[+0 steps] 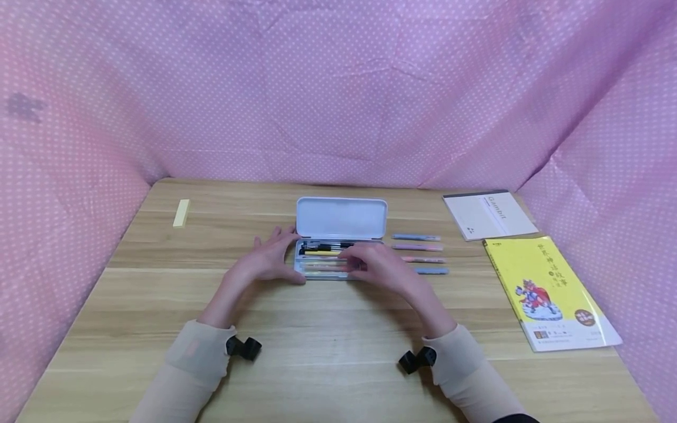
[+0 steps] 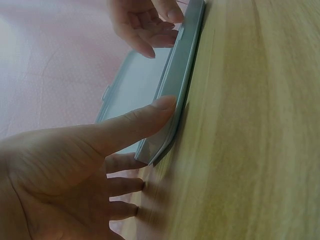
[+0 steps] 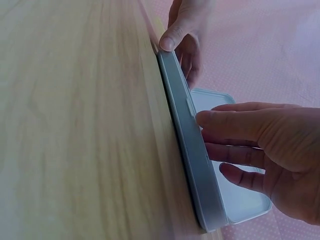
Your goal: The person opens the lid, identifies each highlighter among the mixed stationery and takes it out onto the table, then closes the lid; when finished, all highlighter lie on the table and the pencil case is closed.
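An open pencil case [image 1: 341,217] lies on the table with its lid tipped back. Inside are several pens, among them black ones [image 1: 312,247], a yellow one [image 1: 319,253] and a pinkish one [image 1: 324,268]. My left hand [image 1: 270,257] holds the case's left end, thumb on the front wall and fingers round the side and back corner. Over the right half of the case, my right hand [image 1: 378,264] reaches in with bent fingers. Its thumb [image 3: 212,119] is at the front rim; whatever lies between the fingertips is hidden.
Several pens lie in a column right of the case, including a blue one [image 1: 415,237] and a purple one [image 1: 420,247]. Farther right are a grey notebook [image 1: 489,214] and a yellow book [image 1: 545,288]. A pale yellow strip [image 1: 181,213] lies at the back left. Pink dotted cloth surrounds the table.
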Motion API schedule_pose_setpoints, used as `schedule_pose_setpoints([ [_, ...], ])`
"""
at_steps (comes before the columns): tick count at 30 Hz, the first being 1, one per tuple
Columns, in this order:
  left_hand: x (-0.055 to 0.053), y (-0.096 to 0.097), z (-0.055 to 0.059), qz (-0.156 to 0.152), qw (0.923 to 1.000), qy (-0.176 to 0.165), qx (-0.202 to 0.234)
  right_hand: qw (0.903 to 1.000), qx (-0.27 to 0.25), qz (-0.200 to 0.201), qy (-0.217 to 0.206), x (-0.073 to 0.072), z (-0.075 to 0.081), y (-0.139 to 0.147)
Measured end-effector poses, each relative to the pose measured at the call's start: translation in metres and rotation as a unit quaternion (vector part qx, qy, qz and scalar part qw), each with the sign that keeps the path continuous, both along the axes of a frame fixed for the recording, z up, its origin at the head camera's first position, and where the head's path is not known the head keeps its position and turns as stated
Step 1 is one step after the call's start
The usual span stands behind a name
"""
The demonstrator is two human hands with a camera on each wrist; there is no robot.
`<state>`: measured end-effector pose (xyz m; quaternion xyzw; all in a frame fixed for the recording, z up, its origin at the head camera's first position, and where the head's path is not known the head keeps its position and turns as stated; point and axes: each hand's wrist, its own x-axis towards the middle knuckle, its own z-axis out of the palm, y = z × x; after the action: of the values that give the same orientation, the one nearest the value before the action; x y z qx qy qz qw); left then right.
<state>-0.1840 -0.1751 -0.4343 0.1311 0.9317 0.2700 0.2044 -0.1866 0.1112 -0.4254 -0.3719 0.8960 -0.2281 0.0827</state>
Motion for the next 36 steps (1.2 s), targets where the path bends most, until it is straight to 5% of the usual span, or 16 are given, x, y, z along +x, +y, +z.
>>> schedule_pose_setpoints([
  [19, -0.0006, 0.0003, -0.0014, -0.002, 1.0000, 0.005, 0.002, 0.9983, 0.024, 0.002, 0.053, 0.0048, -0.0061, -0.0061],
  [36, -0.0009, -0.0005, -0.0025, -0.002, 0.9999, 0.005, 0.010, 0.9975, 0.047, -0.019, 0.049, 0.0084, -0.0061, -0.0089],
])
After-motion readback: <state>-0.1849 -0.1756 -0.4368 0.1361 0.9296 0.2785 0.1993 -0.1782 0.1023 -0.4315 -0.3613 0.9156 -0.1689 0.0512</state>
